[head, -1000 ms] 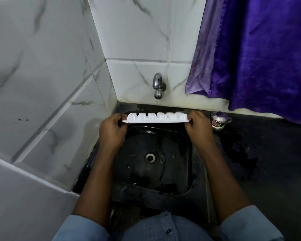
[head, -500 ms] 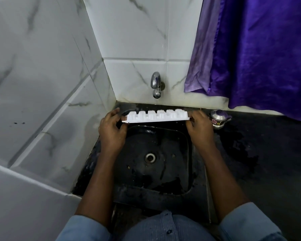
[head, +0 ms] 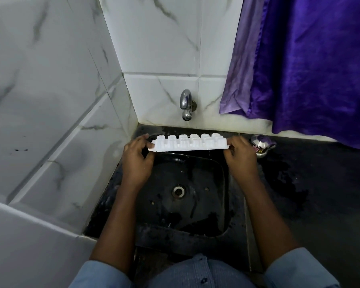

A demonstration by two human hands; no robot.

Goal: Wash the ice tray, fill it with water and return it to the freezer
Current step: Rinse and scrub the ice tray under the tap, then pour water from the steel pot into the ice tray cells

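Observation:
A white plastic ice tray [head: 188,143] is held upside down over the far edge of the black sink [head: 222,175], its cup bottoms facing up. My left hand [head: 136,161] pinches the tray's left end and my right hand [head: 240,157] pinches its right end. A chrome tap [head: 186,104] sticks out of the tiled wall just above and behind the tray; no water runs from it. The sink's drain [head: 178,191] lies below the tray, between my forearms.
A small steel pot with a lid [head: 261,144] stands on the wet dark counter [head: 320,183] right of my right hand. A purple curtain [head: 312,65] hangs at the back right. White marble tiles [head: 50,100] close off the left side.
The tray has tilted so more of its cup bottoms face me, and it sits slightly lower under the tap. Both hands keep their hold on its ends.

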